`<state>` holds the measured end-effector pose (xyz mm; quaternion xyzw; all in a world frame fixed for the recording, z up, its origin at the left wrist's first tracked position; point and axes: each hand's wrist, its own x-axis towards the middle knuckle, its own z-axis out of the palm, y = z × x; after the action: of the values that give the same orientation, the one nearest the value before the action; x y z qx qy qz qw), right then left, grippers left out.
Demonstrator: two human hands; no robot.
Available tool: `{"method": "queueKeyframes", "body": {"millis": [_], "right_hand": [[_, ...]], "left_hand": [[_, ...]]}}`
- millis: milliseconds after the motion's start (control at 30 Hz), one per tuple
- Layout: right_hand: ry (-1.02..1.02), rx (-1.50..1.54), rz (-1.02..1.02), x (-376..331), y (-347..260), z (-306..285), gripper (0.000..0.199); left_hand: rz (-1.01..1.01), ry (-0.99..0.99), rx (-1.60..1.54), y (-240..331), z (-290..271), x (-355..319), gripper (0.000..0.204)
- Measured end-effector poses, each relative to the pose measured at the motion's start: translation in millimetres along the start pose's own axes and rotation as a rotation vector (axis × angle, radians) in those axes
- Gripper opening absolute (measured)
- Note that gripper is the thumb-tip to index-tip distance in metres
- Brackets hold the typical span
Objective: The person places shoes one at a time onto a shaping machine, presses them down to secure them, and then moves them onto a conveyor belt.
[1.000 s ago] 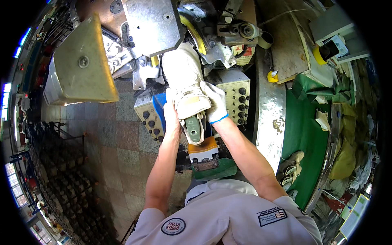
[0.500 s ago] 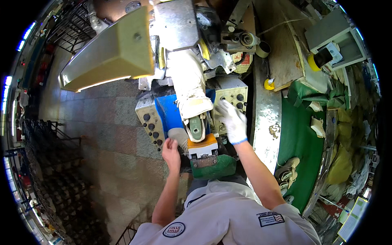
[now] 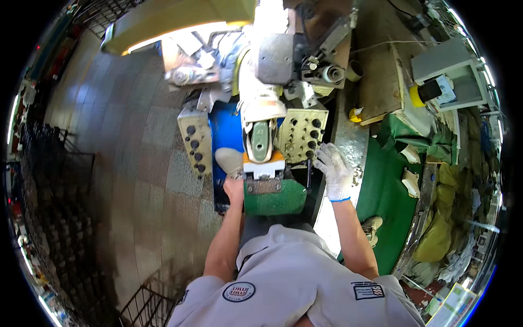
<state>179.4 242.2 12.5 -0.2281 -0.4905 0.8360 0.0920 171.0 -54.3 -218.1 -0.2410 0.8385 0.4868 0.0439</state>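
A beige shoe (image 3: 263,110) on a green last (image 3: 260,143) is set in the machine, its heel end toward me above an orange-and-white support (image 3: 263,168). Left of that support, a second beige shoe (image 3: 229,160) points its toe away from me. My bare left hand (image 3: 234,188) is closed at the near end of this second shoe; its fingers are partly hidden. My right hand (image 3: 334,170), in a white knit glove with a blue cuff, is open with fingers spread. It holds nothing and hovers right of the knobbed control box (image 3: 303,133), near a dark lever (image 3: 309,173).
A blue panel (image 3: 222,125) and a left control box (image 3: 194,139) flank the shoe. The yellowish lamp cover (image 3: 180,22) hangs at upper left. A green padded piece (image 3: 275,199) lies close to my body. Another shoe (image 3: 372,228) rests on the green bench (image 3: 381,191) at right.
My right hand has drawn back rightward and nearer, off the control box. My left hand has closed at the second shoe, which shows more fully. The view has shifted; the lamp cover appears higher.
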Motion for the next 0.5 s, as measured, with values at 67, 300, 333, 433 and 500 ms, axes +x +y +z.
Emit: {"method": "queueKeyframes", "body": {"millis": [67,300,333,433,500], "right_hand": [[-0.113,0.027,-0.014,-6.0,0.9,-2.6,0.045],[-0.253,0.102,0.073,-31.1,-9.8,15.7,0.047],[-0.268,0.117,0.097,-36.4,-14.8,29.9,0.051],[-0.476,0.039,0.066,-49.3,-21.7,84.2,0.086],[-0.670,0.167,0.015,-58.6,-26.0,124.1,0.099]], "left_hand": [[-0.015,-0.030,-0.014,36.1,-38.3,-11.3,0.043],[0.015,-0.327,-0.035,163.6,-223.5,-54.5,0.051],[0.066,-0.364,-0.101,184.0,-246.2,-58.4,0.051],[0.252,-0.573,-0.364,220.1,-282.3,-58.3,0.049],[0.402,-0.876,-0.642,230.2,-271.0,-42.5,0.047]]}}
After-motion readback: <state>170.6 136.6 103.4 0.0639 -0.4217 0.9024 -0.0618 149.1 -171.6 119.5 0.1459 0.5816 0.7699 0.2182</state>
